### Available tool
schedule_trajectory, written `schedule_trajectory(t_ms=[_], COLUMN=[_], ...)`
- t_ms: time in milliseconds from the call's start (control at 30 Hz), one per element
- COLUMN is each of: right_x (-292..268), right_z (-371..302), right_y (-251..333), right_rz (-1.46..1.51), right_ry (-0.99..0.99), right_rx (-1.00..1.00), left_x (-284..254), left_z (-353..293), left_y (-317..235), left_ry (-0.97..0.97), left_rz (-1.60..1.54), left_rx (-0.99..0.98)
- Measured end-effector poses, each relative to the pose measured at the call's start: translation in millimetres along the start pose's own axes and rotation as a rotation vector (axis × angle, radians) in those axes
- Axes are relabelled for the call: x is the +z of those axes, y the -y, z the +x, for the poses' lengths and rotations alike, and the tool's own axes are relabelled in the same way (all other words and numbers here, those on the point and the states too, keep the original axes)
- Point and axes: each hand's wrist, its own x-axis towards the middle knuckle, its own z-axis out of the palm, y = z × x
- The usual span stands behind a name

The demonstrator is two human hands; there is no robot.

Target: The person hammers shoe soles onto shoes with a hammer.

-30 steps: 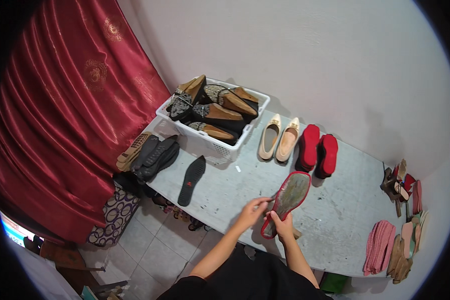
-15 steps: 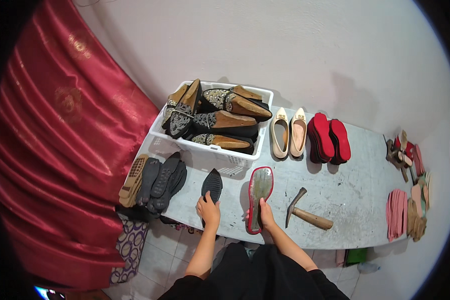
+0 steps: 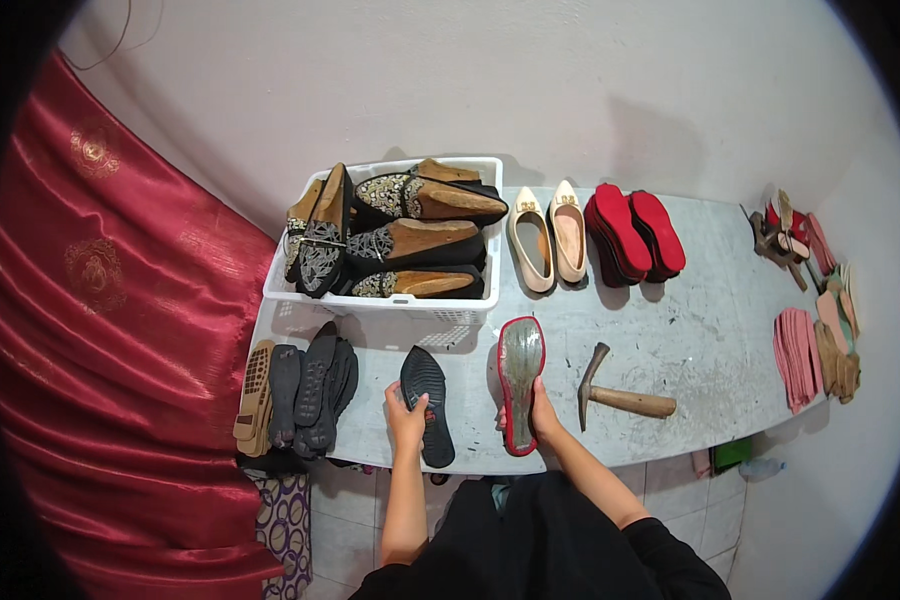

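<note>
A black ridged shoe sole [image 3: 434, 410] is in the grip of my left hand [image 3: 407, 418], thumb on its face and fingers at its left edge. My right hand [image 3: 542, 412] holds a red-edged insole [image 3: 521, 365] by its right side, with its greyish-green, shiny face up. Both pieces are upright in the picture, side by side over the near part of the table, apart from each other. Right of my right hand lies a hammer [image 3: 630, 401] with a wooden handle. Nearest my left hand is a group of dark shoe soles [image 3: 320, 390], beside tan soles [image 3: 255, 398].
A white plastic basket [image 3: 450, 302] full of shoes on wooden lasts stands at the table's back left. Cream flats [image 3: 568, 235] and stacked red insoles [image 3: 630, 232] sit right of it. Pink pieces [image 3: 796, 358] and tools [image 3: 778, 240] lie far right. A red curtain [image 3: 150, 380] hangs left.
The black sole has been lifted and turned, its lower half now showing right of my left hand. My right hand still holds the insole. The whole view has shifted slightly.
</note>
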Motion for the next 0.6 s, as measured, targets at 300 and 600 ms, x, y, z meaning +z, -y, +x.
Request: schedule_trajectory(t_ms=[300, 600], right_x=[-8.7, -18.7], right_z=[-4.0, 4.1], right_y=[4.9, -11.5], right_rz=[0.007, -0.061], right_ry=[0.048, -0.125], right_rx=[-0.035, -0.164], left_x=[73.0, 122.7], left_z=[-51.7, -57.1], left_y=[-76.3, -36.7], left_ry=[0.259, 0.320], left_rz=[-0.492, -0.379], left_rx=[-0.022, 0.035])
